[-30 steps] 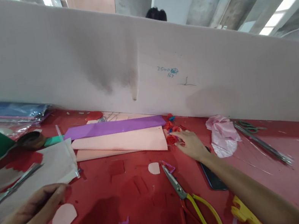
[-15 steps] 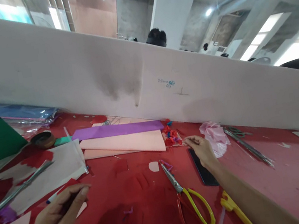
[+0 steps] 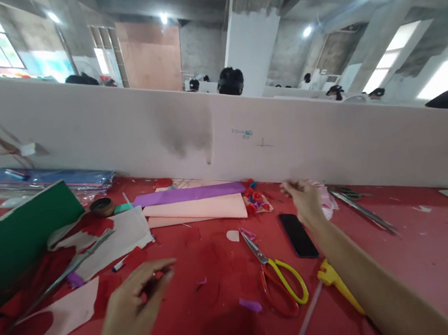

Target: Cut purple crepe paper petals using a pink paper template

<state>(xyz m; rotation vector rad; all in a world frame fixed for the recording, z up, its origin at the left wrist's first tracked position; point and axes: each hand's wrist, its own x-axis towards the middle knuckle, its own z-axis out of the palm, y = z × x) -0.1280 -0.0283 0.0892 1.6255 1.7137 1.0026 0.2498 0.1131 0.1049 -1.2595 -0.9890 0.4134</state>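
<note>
My left hand (image 3: 137,298) hovers above the red table at the left, its fingers loosely curved. A gap shows between thumb and fingers, and nothing is visible in it. My right hand (image 3: 307,202) is raised beside a crumpled pink plastic bag (image 3: 327,200), above a black phone (image 3: 299,235). Its fingertips are drawn together and blurred; whatever they may hold cannot be made out. Between the hands lie scissors (image 3: 269,263) with one red and one yellow handle. A small pale pink paper piece (image 3: 232,236) rests near their tips. Small red, blue and purple scraps (image 3: 257,199) are bunched farther back.
A white partition (image 3: 148,129) borders the table's back. Before it lie a purple strip (image 3: 189,194) and pink sheets (image 3: 197,211). A yellow glue gun (image 3: 340,285) sits under my right forearm. Left are a green board (image 3: 42,217) and cut paper (image 3: 68,316); metal tongs-like tools (image 3: 364,212) lie right.
My right hand has lifted away from the coloured scraps, toward the pink bag. My left hand appears farther right in view. The camera has tilted up and turned slightly left.
</note>
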